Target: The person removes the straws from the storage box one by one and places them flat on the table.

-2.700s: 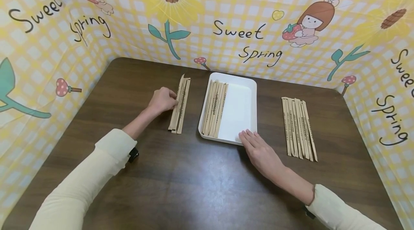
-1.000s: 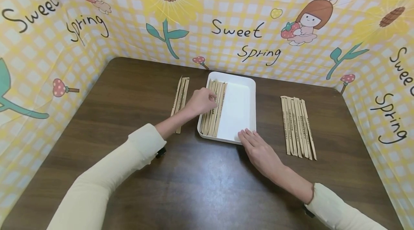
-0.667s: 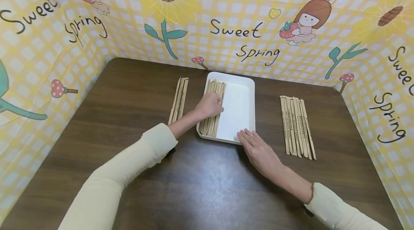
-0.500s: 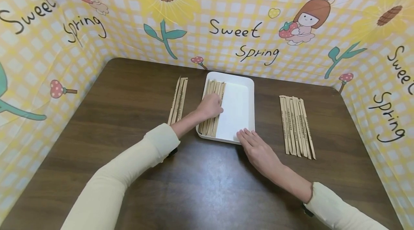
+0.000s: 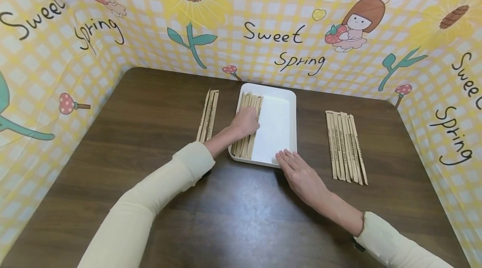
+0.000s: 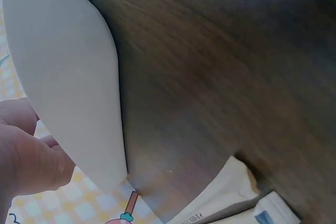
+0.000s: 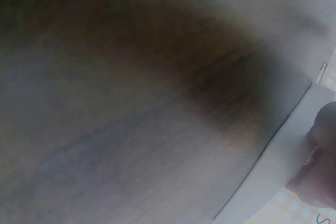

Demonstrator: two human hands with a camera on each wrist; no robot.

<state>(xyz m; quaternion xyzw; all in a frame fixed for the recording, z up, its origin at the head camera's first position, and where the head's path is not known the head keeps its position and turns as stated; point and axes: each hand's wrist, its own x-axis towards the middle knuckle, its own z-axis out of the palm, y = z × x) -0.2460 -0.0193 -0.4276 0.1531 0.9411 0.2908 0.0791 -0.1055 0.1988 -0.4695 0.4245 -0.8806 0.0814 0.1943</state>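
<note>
A white rectangular tray [image 5: 276,113] holds a row of thin sticks wrapped in brown paper [image 5: 244,148] along its left side. Over their middle lies my left hand [image 5: 244,123], its fingers curled down at the rightmost stick. In the head view the back of the hand hides those fingertips; in the left wrist view the tray [image 6: 68,77] hides part of the hand [image 6: 31,161]. I cannot tell whether it grips a stick. My right hand [image 5: 303,180] rests straight fingers on the tray's near right corner. The right wrist view is mostly blurred, with that hand [image 7: 320,166] at its edge.
A few wrapped sticks [image 5: 208,113] lie left of the tray, partly behind my left forearm. Several more [image 5: 346,146] lie side by side on the right. Yellow checked cloth [image 5: 263,0] rises around the dark wooden table [image 5: 241,213].
My left hand has left the left pile and come over the tray, settling among the sticks and barely shifting lately. My right hand has stayed on the tray's corner.
</note>
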